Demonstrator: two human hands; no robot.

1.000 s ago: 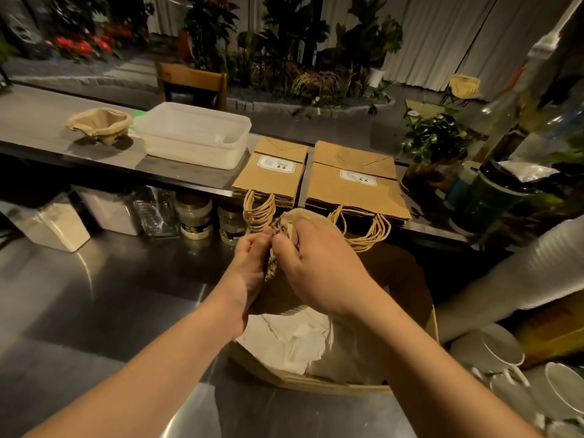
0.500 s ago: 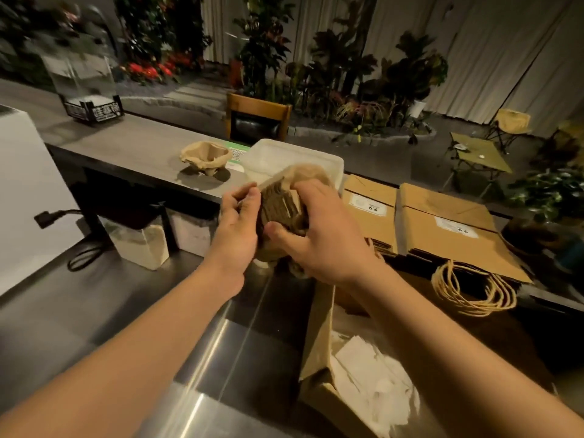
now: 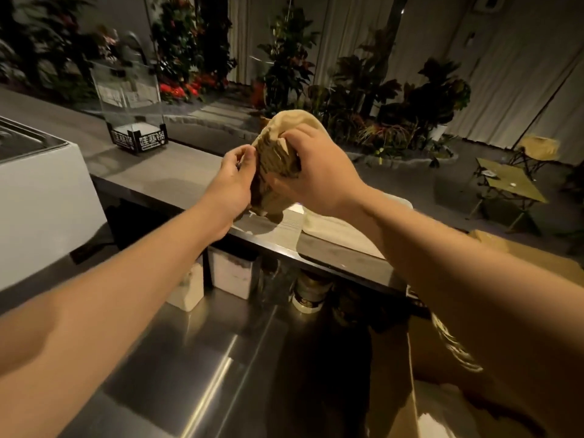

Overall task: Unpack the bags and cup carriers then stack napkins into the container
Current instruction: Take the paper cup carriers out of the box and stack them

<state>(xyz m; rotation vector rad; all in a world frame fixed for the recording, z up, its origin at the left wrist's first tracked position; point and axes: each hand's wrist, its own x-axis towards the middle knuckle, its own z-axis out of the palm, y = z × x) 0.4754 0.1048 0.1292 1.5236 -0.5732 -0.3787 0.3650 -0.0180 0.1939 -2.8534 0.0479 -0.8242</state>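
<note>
Both hands hold a stack of brown pulp cup carriers (image 3: 278,159) in the air above the raised grey counter (image 3: 170,175). My right hand (image 3: 319,175) grips the stack from the right, fingers curled over its top. My left hand (image 3: 234,181) pinches the stack's left edge with thumb and fingertips. Under my right forearm the white plastic container (image 3: 319,222) shows only in part. A brown paper bag (image 3: 442,403) stands open at the lower right with white napkins (image 3: 433,422) inside.
A clear acrylic holder (image 3: 132,118) with a black base stands on the counter to the left. A white appliance (image 3: 41,197) fills the left edge. Jars and tubs (image 3: 234,273) sit under the counter behind the steel worktop (image 3: 189,358). Plants lie beyond.
Both hands have lifted the carrier stack out of the bag and carried it up and left over the counter. The view has swung left, so the flat paper bags left the frame.
</note>
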